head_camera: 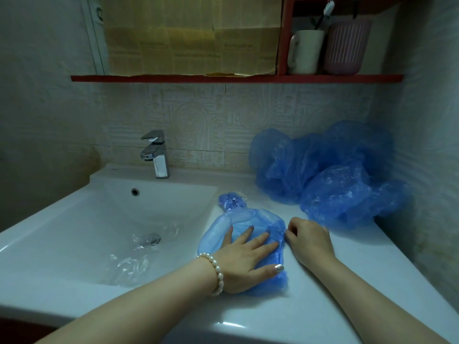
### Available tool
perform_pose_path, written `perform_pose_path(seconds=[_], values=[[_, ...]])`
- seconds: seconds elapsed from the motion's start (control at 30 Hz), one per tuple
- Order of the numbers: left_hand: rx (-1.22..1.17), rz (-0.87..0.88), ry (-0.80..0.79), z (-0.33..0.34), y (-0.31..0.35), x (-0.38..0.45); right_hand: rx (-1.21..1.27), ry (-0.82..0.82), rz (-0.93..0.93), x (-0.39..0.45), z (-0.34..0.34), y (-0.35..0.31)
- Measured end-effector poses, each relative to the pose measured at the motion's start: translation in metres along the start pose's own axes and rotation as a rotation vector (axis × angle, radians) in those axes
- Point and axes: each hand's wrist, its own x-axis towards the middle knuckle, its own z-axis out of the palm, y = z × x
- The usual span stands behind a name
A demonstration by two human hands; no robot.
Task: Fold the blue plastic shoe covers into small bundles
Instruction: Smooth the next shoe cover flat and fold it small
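The shoe cover (244,225), thin, light and slippery, lies on the counter (310,294) under the flat left hand (244,256); right hand (309,238) fingers apparently pinch its edge, the best hold.

A white ceramic washbasin (74,219) fills the lower frame, its chrome single-lever tap (156,155) at eleven o'clock. Behind runs a cream relief-patterned tiled wall (198,120). At twelve o'clock a red wooden shelf (223,78) carries a yellowed cardboard sheet (191,36); at one o'clock stand a white mug (306,52) and a pink ribbed cup (346,47). The light is dim and bluish.
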Motion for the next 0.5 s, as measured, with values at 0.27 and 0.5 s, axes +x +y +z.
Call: perform_pose_path(seconds=[0.27,0.5], values=[[0.051,-0.129,-0.005,0.013,0.012,0.009,0.33,0.179,0.007,-0.002,-0.011,-0.001],[-0.022,-0.151,0.111,0.02,0.021,0.016,0.395,-0.24,-0.149,-0.019,0.001,-0.049]])
